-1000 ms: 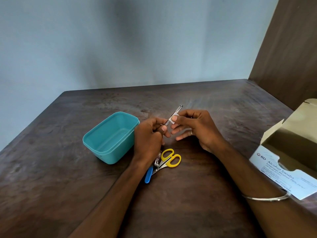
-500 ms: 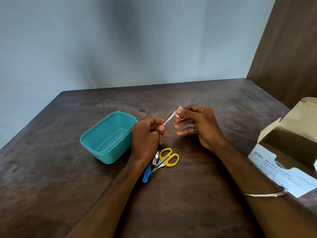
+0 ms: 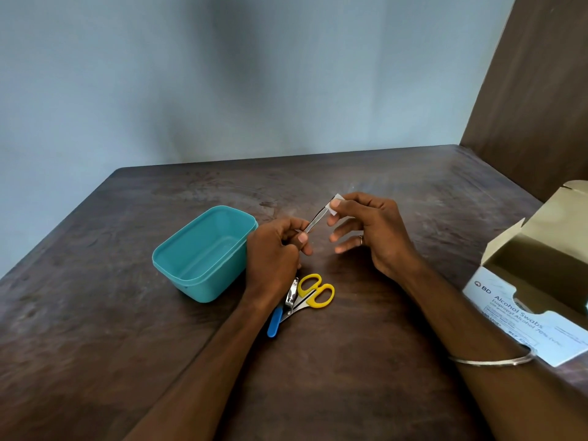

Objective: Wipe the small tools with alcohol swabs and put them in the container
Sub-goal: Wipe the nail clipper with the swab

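**Both hands on tweezers and swab above the table**

Left hand (image 3: 276, 249) curls round the lower end of slim silver metal tweezers (image 3: 315, 221), thumb and fingers clamped on them, tool angled up and to the right. Right hand (image 3: 372, 232) pinches a small white alcohol swab (image 3: 334, 206) between thumb and forefinger at the tweezers' upper tip; the other three fingers are spread apart and loose. A ring sits on one right finger, a thin silver bangle (image 3: 491, 361) on the right forearm.

Teal rounded plastic container (image 3: 178, 265) stands just left of the left hand, open top, nothing visible inside. Near the left wrist lie yellow-handled small scissors (image 3: 313, 292), a silver nail clipper (image 3: 291, 296) and a blue-handled tool (image 3: 274, 323), touching in a pile on the dark brown wooden table (image 3: 95, 345).

Opened cardboard box (image 3: 534, 300) at right edge, flap up, reads "BD Alcohol Swabs", "Isopropyl Alcohol 70%". Smaller print illegible.
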